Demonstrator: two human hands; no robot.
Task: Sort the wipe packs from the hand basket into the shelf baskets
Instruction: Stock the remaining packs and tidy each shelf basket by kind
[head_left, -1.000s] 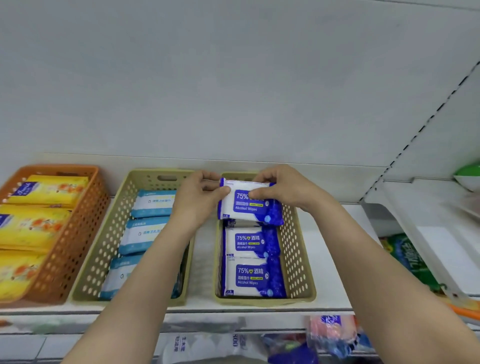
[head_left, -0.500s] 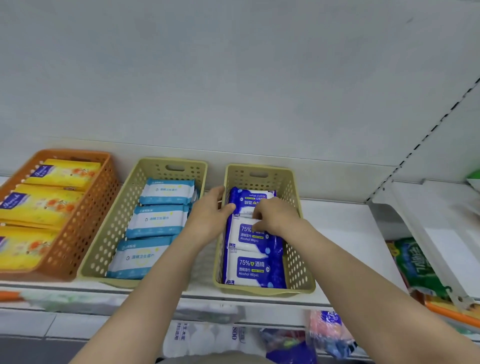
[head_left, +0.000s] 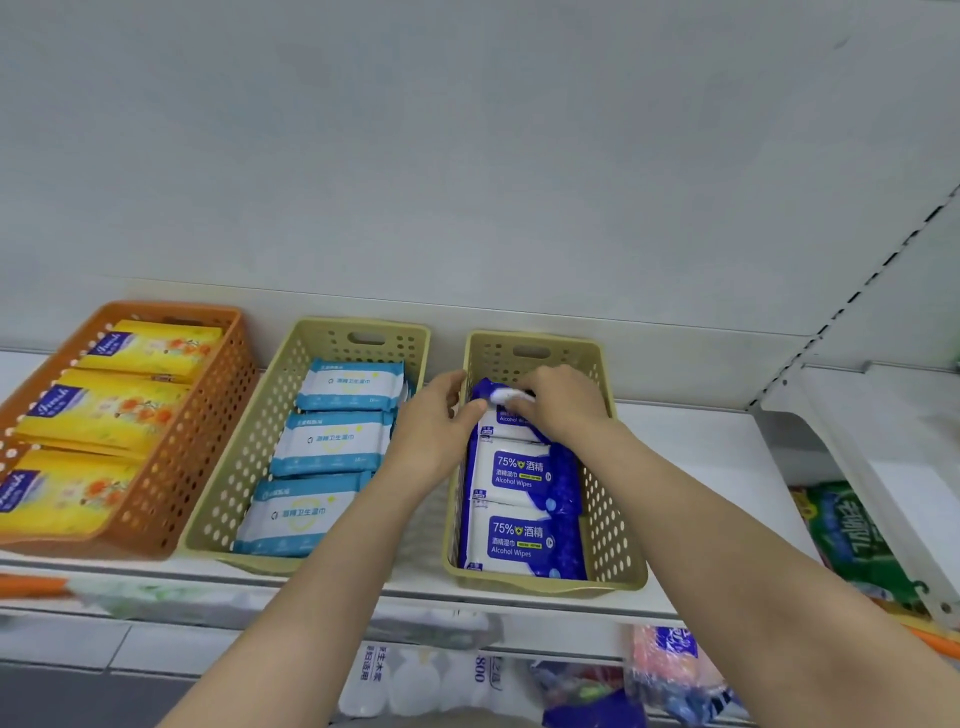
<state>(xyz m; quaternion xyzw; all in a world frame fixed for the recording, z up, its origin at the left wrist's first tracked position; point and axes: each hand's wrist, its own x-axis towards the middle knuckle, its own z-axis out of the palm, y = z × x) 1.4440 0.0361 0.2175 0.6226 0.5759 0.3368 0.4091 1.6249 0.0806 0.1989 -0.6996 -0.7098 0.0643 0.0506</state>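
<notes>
A white shelf (head_left: 691, 441) carries three baskets side by side. At the left an orange basket (head_left: 208, 415) holds three yellow packs (head_left: 104, 410) with an orange flower print and a purple label in script too blurred to read. The middle tan basket (head_left: 249, 447) holds three light blue and white packs (head_left: 332, 441) with Chinese print that reads 酒精卫生湿巾. The right tan basket (head_left: 613, 525) holds dark blue and white packs, the front two (head_left: 519, 543) marked "75% 酒精" and "Alcohol Wipes".

At the back of that basket lies a third alcohol wipe pack (head_left: 501, 415), partly covered. The right hand (head_left: 563, 405) is curled over its far end, fingers pressed on the wrapper. The left hand (head_left: 434, 431) sits at the basket's left wall, thumb touching the pack's near corner, the other fingers loosely bent.

Below the shelf, blurred bagged goods (head_left: 426, 680) show only the figures "800".
</notes>
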